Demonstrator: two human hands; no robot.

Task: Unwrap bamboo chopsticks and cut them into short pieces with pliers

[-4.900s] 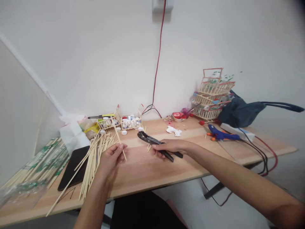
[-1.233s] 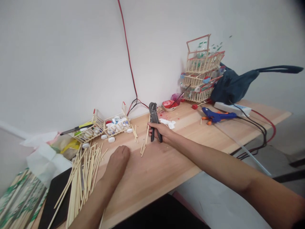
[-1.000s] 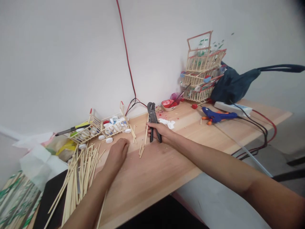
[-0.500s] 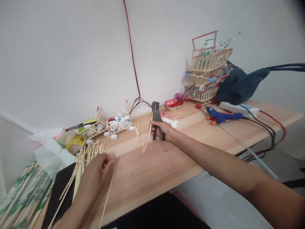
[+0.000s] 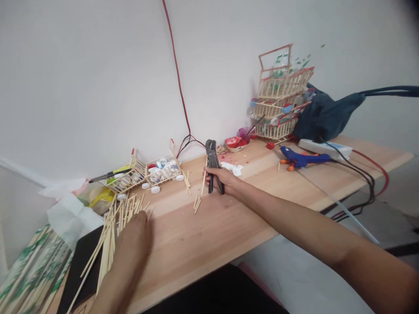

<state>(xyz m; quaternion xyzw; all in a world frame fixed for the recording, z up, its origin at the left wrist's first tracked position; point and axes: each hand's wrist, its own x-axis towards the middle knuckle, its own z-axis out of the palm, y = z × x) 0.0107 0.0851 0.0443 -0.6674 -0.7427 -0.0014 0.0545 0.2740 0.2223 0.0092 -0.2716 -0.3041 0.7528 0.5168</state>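
My right hand [image 5: 222,178] is closed around the dark handles of a hand cutter [image 5: 213,162] whose jaws point up and away from me. A thin wooden stick [image 5: 203,182] stands beside the cutter at that hand's fingertips. Just below it, a few short cut sticks [image 5: 197,204] lie on the table. My left hand [image 5: 135,229] is at the right edge of a loose pile of wooden sticks [image 5: 113,226], back of the hand toward me. Its fingers are turned away and mostly hidden, so their grip does not show.
Small stick-built carts [image 5: 163,174] holding bottle caps stand at the back left. Stacked stick baskets [image 5: 278,109] rise at the back right. A blue glue gun [image 5: 303,158], a power strip [image 5: 324,148] and a dish of red paint [image 5: 235,144] are on the table [image 5: 196,244].
My left hand has turned over and moved slightly left against the stick pile. The long stick beside it no longer shows. My right hand keeps its hold; the view has shifted slightly.
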